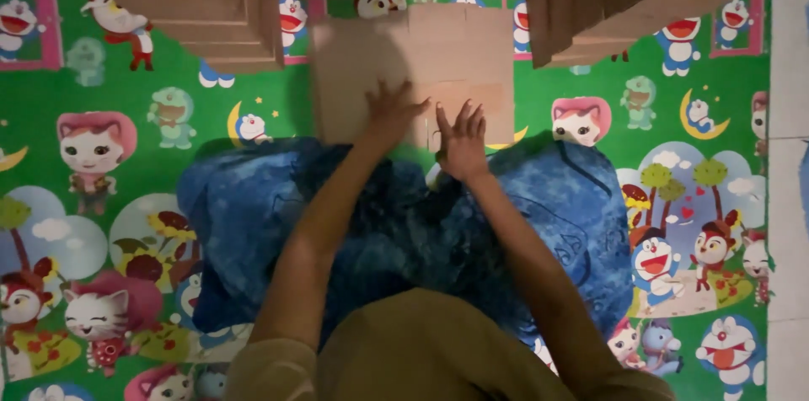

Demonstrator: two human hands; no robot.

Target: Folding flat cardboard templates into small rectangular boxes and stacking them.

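Green cartoon-printed floor mat (253, 98) covers the floor, with stacks of folded cardboard boxes (194, 5) just beyond the hands. Both grips are open, fingers spread: the left hand (392, 114) and right hand (462, 141) press flat on a flattened cardboard sheet (404, 47) lying directly under them on the mat. Blue patterned cloth (253, 207) drapes the lap below the wrists.

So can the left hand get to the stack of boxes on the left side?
Probably yes. The left hand lies spread on the flat cardboard piece, and only bare green mat lies between it and the left stack of boxes. Nothing blocks the way.
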